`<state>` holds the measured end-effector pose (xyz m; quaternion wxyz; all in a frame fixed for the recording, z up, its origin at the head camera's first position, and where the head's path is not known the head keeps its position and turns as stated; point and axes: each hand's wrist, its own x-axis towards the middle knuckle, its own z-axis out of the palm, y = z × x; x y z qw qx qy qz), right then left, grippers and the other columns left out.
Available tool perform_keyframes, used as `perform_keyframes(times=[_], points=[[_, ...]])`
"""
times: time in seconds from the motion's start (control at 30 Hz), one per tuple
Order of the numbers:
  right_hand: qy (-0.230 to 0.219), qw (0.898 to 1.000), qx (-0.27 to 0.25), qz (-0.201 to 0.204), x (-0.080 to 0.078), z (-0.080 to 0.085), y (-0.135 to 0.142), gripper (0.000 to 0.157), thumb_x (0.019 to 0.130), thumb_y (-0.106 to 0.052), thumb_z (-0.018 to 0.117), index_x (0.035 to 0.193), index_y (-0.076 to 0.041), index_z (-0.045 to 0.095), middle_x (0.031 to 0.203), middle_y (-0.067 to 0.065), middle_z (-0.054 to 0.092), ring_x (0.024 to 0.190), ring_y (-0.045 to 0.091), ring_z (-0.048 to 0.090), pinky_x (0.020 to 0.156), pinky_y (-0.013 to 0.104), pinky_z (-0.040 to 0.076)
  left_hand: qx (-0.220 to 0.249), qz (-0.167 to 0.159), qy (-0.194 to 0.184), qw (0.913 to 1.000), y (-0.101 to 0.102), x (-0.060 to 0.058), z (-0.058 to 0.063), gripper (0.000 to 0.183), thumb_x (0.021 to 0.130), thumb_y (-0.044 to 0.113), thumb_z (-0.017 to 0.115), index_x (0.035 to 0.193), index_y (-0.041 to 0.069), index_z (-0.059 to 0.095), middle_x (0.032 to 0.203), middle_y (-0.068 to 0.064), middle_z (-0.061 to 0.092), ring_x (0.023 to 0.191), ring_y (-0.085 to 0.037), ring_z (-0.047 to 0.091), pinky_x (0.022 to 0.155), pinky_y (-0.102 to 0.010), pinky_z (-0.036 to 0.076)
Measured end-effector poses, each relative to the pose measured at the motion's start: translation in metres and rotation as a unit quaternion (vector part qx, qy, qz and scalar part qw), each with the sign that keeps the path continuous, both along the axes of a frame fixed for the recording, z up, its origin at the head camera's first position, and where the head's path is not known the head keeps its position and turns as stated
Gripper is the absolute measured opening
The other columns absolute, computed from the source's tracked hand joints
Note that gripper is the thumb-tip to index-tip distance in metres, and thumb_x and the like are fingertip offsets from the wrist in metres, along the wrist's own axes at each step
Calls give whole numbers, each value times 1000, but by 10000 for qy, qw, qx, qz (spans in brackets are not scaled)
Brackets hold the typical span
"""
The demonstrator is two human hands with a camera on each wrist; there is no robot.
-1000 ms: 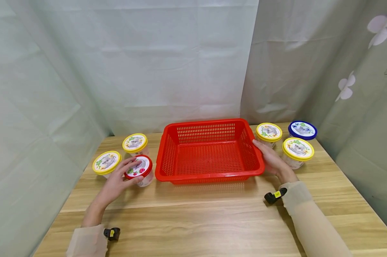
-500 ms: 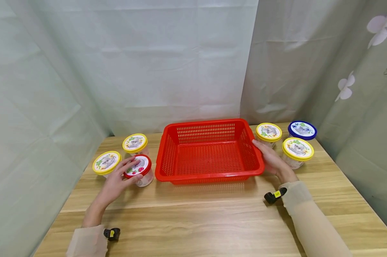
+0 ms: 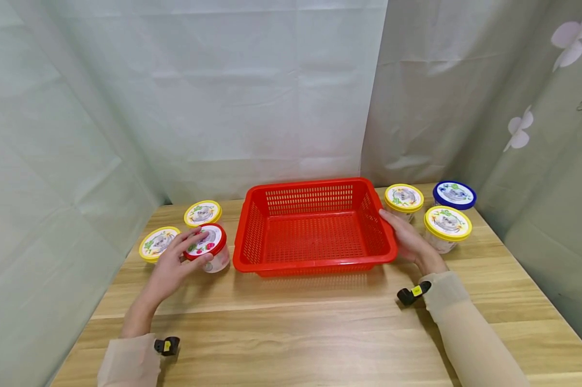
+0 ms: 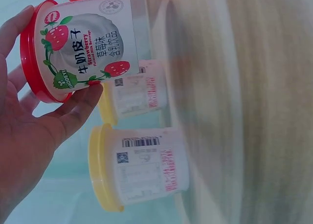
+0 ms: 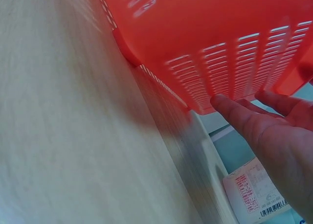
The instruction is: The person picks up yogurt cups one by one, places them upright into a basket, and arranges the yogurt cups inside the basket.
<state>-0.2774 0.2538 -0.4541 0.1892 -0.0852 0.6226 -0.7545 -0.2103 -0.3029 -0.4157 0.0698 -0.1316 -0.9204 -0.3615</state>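
Observation:
My left hand (image 3: pixel 170 271) grips a strawberry milk cup (image 3: pixel 219 261) by its red lid, thumb on the near side and fingers over the far side. In the left wrist view, the printed strawberry cup (image 4: pixel 88 45) hangs tilted slightly above the table, its base apart from the wood. A red plastic basket (image 3: pixel 300 267) stands in the middle with nothing inside. Against its right side rests my right hand (image 3: pixel 409 239). In the right wrist view, fairly straight fingers (image 5: pixel 237 114) touch the slotted outer wall under the rim; the thumb is mostly hidden.
Two yellow-lidded cups (image 3: pixel 202 213) (image 3: pixel 159 243) stand behind and left of the left hand. Right of the basket stand two more yellow-lidded cups (image 3: pixel 404 197) (image 3: pixel 447 223) and a blue-lidded cup (image 3: pixel 454 194). A pale curtain (image 3: pixel 252 97) closes off the wooden table's back and sides.
My left hand has raised the strawberry milk cup slightly off the table, moving it a little up and away. The right hand and the basket stay in place.

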Motion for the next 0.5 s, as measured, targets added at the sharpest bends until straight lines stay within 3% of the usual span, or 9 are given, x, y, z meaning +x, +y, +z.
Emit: perform_keyframes(times=[0.17,0.27,0.5], points=[[-31,10000,-63,2,0,0,0,62,112,-48,38,155,-4,32,133,11,64,113,23,67,90,39,60,32,-57,216,9997,1,0,7,59,96,27,78,148,8,58,159,-16,41,140,-41,40,100,-22,42],[-46,10000,-74,10,0,1,0,62,112,-48,38,156,-4,31,133,10,64,112,23,68,90,39,60,92,-115,311,9994,2,0,11,58,96,24,78,147,7,59,159,-17,41,138,-42,41,92,-7,36],[-41,10000,-67,32,0,0,-1,62,112,-48,37,155,-4,31,131,9,65,111,23,68,89,39,60,21,-60,382,9993,3,-3,21,58,96,27,77,148,8,58,159,-16,40,136,-42,42,88,-3,37]])
